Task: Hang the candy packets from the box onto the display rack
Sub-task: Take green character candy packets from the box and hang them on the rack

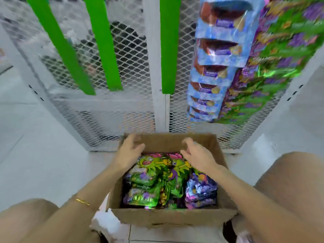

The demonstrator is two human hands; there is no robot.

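An open cardboard box (168,217) sits on the floor between my knees. Inside lie several green candy packets (150,174) and, at the right, purple candy packets (199,190). My left hand (130,151) hovers over the box's far left part, fingers relaxed and holding nothing. Over the far right part, above the green packets, my right hand (194,154) hangs with loosely curled fingers, also without a packet. The white mesh display rack (133,71) stands just behind the box, with green hanging strips (103,44) on it.
At the upper right of the rack hang a column of blue packets (215,67) and a column of green and purple candy packets (273,67). My bare knees flank the box. White tiled floor lies to the left and right.
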